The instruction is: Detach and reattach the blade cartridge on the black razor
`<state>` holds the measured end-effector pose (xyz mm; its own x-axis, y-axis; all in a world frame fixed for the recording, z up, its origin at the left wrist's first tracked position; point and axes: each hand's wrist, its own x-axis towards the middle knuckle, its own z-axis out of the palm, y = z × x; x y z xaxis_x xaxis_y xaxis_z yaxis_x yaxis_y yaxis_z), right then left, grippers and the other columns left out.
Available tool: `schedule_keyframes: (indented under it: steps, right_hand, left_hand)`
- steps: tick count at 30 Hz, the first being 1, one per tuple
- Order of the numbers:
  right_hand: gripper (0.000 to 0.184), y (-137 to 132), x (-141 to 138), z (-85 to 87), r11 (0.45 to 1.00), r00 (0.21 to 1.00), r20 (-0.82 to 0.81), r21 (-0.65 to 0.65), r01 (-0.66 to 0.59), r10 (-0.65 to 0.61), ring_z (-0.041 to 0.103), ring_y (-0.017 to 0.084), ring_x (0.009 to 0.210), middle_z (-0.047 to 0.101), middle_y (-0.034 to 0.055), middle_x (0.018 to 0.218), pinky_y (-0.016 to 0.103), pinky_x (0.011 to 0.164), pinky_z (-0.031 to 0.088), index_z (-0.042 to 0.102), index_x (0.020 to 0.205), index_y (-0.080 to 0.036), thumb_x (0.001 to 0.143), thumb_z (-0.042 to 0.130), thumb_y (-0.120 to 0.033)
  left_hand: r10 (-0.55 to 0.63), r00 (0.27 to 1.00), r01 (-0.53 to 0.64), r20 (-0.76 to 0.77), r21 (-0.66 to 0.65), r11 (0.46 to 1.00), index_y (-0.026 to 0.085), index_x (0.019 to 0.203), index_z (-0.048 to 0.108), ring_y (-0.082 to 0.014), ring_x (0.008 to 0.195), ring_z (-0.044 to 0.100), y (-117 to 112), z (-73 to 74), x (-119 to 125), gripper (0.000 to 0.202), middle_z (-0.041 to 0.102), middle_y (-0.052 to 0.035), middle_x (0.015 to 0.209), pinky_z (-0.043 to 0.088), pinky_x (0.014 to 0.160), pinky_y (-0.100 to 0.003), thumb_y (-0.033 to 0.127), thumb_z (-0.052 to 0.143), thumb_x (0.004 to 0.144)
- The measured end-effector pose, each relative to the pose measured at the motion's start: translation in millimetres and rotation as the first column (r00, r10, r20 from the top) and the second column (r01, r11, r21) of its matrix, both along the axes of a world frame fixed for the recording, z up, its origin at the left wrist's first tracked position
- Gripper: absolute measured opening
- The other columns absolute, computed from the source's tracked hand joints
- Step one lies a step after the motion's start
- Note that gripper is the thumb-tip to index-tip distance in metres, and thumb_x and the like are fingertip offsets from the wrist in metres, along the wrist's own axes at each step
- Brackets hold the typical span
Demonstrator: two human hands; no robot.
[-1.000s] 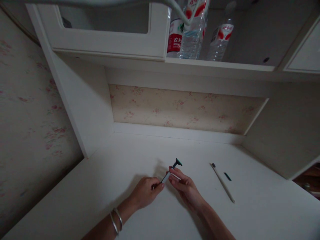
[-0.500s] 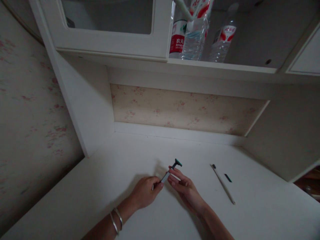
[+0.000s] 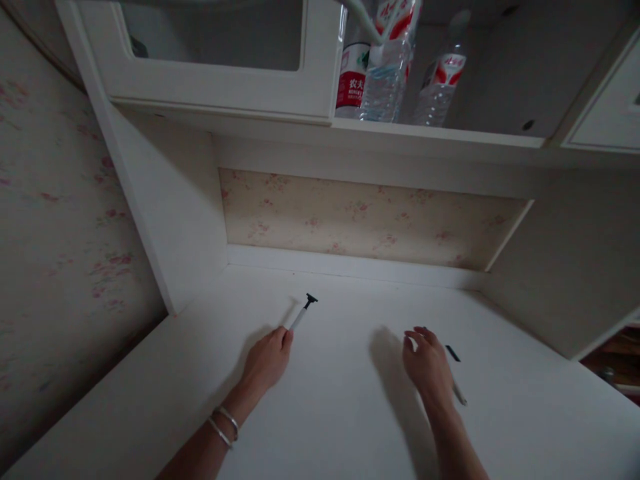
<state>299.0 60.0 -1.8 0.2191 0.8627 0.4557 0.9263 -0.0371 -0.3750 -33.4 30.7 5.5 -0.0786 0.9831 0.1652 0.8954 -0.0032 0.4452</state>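
My left hand (image 3: pixel 268 357) is closed around the pale handle of a razor (image 3: pixel 299 319), whose dark head (image 3: pixel 311 299) points up and away from me over the white desk. To the right, my right hand (image 3: pixel 427 363) hovers with its fingers loosely bent and apart, holding nothing. Beneath it lies a slim pale stick (image 3: pixel 460 395); the hand covers its dark-tipped far end, and only the near end shows. A small dark green strip (image 3: pixel 453 353) rests on the desk just right of that hand.
The white desktop (image 3: pixel 335 400) runs back to a low ledge (image 3: pixel 350 265) below a wallpapered panel. Above hangs a cabinet with a framed door (image 3: pixel 215 83) and an open shelf holding plastic bottles (image 3: pixel 385 83). Side panels rise at left and right.
My right hand has let go of the razor and moved right, over the pale stick. My left hand has carried the razor left and farther from me.
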Motion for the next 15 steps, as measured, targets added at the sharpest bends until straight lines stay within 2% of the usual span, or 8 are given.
schedule_keyframes:
  steps: [1,3,5,7,10,15]
  right_hand:
    - [0.038,-1.5,11.2,0.6,0.993,0.993,0.054,-0.049,0.111,-0.109,0.055,0.032,0.107,0.051,0.017,0.126,0.045,0.091,0.043,0.066,0.109,-0.014,0.085,0.04,-0.026]
    - [0.041,-6.3,30.0,-0.3,0.939,0.961,0.093,-0.209,0.275,-0.261,0.056,0.034,0.106,0.05,0.0188,0.128,0.046,0.084,0.046,0.062,0.117,-0.016,0.085,0.038,-0.025]
    - [0.041,-10.8,43.9,-4.0,0.879,0.953,0.1,-0.369,0.302,-0.286,0.058,0.035,0.103,0.055,0.0182,0.121,0.045,0.076,0.049,0.062,0.117,-0.02,0.087,0.036,-0.024]
    - [0.04,-12.8,52.4,-8.8,0.872,0.972,0.099,-0.43,0.236,-0.214,0.058,0.035,0.104,0.061,0.0169,0.112,0.044,0.074,0.049,0.064,0.114,-0.022,0.087,0.034,-0.021]
    - [0.039,-10.0,55.0,-13.7,0.908,0.992,0.081,-0.4,0.121,-0.096,0.061,0.032,0.101,0.063,0.0171,0.108,0.039,0.079,0.048,0.067,0.109,-0.018,0.086,0.035,-0.015]
    - [0.038,3.6,33.7,-12.1,0.937,1.0,-0.017,-0.349,-0.027,0.022,0.064,0.027,0.095,0.062,0.0179,0.11,0.033,0.08,0.047,0.07,0.103,-0.014,0.081,0.04,-0.012]
  left_hand:
    - [0.063,0.997,-0.063,-0.037,-0.014,0.998,0.02,0.086,0.057,-0.0193,0.078,0.063,2.4,0.8,-4.8,0.039,0.068,-0.0068,0.086,0.038,0.066,-0.028,0.04,0.025,0.095]
    - [0.168,0.981,-0.171,-0.098,-0.021,0.985,0.019,0.088,0.058,-0.0202,0.08,0.065,6.2,2.0,-14.2,0.039,0.069,-0.0084,0.088,0.041,0.069,-0.029,0.04,0.025,0.094]
    - [0.243,0.959,-0.249,-0.146,-0.022,0.968,0.019,0.09,0.058,-0.0216,0.08,0.065,8.6,2.6,-22.3,0.04,0.07,-0.0096,0.089,0.043,0.069,-0.031,0.039,0.025,0.094]
    - [0.298,0.935,-0.308,-0.193,-0.021,0.951,0.017,0.091,0.059,-0.0231,0.079,0.066,9.6,2.6,-28.9,0.041,0.07,-0.0108,0.089,0.044,0.067,-0.032,0.038,0.024,0.094]
    - [0.334,0.908,-0.349,-0.252,-0.014,0.937,0.016,0.093,0.061,-0.0242,0.078,0.067,9.6,2.1,-36.2,0.042,0.07,-0.0121,0.087,0.046,0.066,-0.033,0.037,0.024,0.094]
    - [0.301,0.89,-0.338,-0.342,-0.052,0.94,0.015,0.094,0.063,-0.027,0.078,0.068,8.6,-0.2,-44.6,0.043,0.07,-0.0152,0.087,0.048,0.066,-0.037,0.033,0.024,0.093]
